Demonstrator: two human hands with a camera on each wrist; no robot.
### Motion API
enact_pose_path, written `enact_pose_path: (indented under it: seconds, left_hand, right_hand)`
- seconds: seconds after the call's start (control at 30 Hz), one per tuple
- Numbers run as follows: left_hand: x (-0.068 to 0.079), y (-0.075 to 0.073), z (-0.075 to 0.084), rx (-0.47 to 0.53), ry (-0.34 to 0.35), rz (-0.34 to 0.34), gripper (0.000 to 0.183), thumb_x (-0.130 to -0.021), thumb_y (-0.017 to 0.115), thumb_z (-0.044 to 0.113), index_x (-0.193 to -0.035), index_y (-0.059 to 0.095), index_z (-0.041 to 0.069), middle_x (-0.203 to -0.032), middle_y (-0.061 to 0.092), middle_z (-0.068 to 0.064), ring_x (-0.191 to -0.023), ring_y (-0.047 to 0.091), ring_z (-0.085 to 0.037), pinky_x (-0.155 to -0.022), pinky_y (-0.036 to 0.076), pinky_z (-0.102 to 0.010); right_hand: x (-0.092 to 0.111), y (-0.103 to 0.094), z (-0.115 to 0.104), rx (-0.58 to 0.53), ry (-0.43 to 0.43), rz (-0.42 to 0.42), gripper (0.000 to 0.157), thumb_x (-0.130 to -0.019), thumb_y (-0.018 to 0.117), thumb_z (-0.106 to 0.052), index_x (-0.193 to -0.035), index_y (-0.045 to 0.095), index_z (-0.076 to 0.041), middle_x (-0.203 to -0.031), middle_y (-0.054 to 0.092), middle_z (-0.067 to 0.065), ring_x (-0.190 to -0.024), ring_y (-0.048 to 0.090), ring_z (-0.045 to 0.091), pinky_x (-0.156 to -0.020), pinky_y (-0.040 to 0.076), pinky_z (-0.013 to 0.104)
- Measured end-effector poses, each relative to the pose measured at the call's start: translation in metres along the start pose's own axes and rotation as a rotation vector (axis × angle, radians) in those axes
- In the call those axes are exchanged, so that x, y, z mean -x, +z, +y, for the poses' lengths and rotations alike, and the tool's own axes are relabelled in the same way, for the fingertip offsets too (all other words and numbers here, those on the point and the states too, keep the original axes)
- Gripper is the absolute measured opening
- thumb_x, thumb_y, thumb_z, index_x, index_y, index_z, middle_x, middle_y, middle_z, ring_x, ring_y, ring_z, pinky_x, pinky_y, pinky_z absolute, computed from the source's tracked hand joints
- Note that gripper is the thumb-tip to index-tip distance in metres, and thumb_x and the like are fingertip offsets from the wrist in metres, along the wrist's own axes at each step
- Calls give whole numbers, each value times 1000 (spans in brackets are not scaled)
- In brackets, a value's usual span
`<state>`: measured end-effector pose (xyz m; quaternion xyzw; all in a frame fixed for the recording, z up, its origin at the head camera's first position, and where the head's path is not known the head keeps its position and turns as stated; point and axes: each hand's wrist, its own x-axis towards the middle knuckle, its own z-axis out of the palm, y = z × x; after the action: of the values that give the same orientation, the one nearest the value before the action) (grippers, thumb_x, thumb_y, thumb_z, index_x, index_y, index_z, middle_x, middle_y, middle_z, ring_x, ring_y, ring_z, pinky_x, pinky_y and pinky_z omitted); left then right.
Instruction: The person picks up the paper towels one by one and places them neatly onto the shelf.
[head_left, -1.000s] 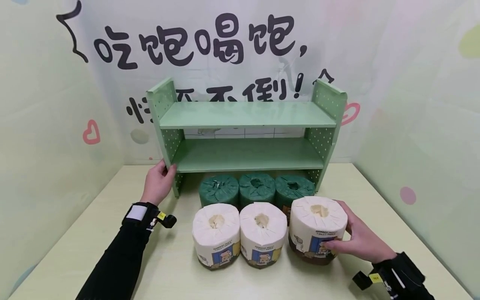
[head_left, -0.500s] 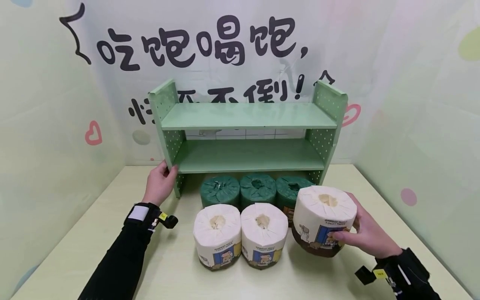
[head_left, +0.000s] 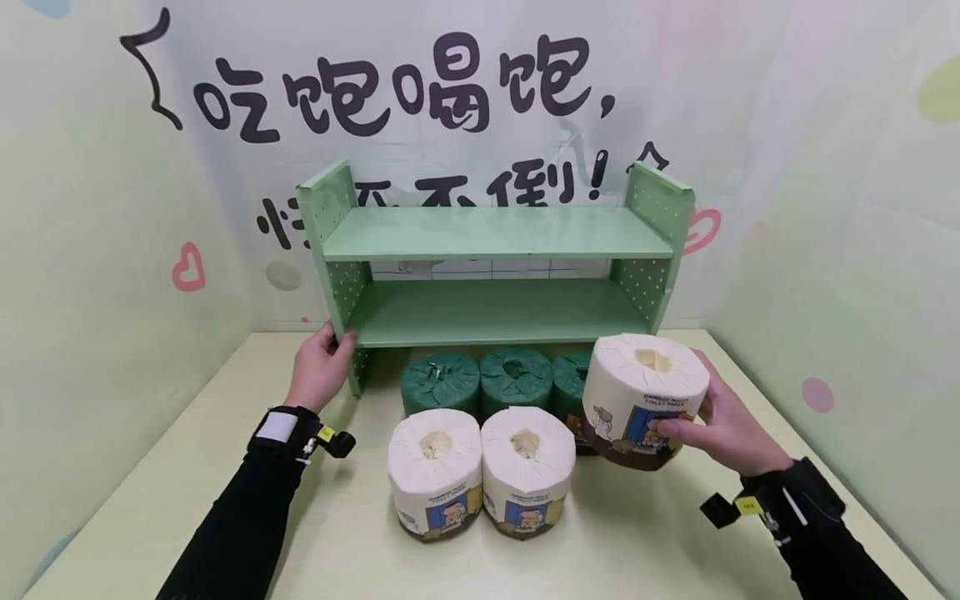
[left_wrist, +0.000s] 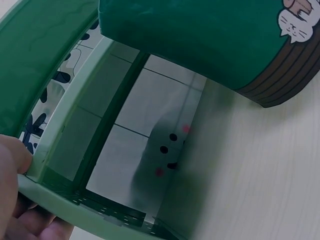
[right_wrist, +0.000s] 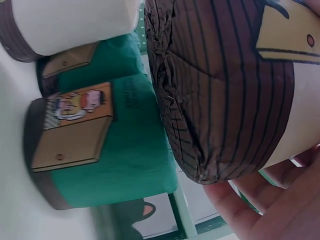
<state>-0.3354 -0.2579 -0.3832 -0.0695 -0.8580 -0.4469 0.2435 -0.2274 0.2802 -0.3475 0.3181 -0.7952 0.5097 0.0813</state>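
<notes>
My right hand [head_left: 738, 425] grips a white-wrapped toilet paper roll [head_left: 641, 396] with a brown base, raised off the table at the right. In the right wrist view the roll's brown underside [right_wrist: 200, 100] faces the camera, fingers curled along its side. My left hand [head_left: 321, 367] holds the left side panel of a green two-tier shelf rack [head_left: 498, 312], thumb in front and fingers behind. Two more white rolls [head_left: 435, 475] stand side by side at the front. Behind them is a row of three green-wrapped rolls [head_left: 441, 383], the rightmost [right_wrist: 110, 145] partly hidden by the lifted roll.
The rack's upper shelf [head_left: 495, 232] and lower shelf bear nothing. A pale wooden table [head_left: 225, 467] carries everything. Behind the rack hangs a printed backdrop [head_left: 450, 150] with large black characters, and pale walls close in both sides.
My right hand has lifted the white toilet paper roll off the table beside the other two, first rightward, then up and back towards the rack. The left hand has stayed on the side panel.
</notes>
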Motion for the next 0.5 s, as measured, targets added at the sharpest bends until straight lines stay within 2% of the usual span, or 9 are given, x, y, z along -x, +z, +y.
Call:
enact_pose_path:
  seconds: [0.13,0.27,0.5]
  left_hand:
    - [0,-4,-1,-11,12,-2,38,-106,49,27,-130,58,-1,-93,63,-18,-71,53,-21,-49,43,-20]
    - [-1,-7,1,-17,10,4,39,-106,48,27,-133,56,-1,-95,64,-18,-72,53,-21,-49,43,-18]
    - [0,1,0,9,-3,-11,38,-106,49,27,-129,58,-1,-96,64,-20,-71,53,-21,-49,43,-19]
  right_hand:
    - [-16,-1,-1,-24,-2,27,78,-81,69,4,-145,29,-12,-130,51,5,-113,52,23,-87,48,26]
    - [-35,-3,0,-67,1,52,77,-83,67,6,-147,27,-14,-132,50,5,-115,52,23,-87,49,23]
    - [-56,-7,7,-163,55,86,76,-87,65,3,-149,25,-15,-134,48,13,-117,50,29,-89,50,24]
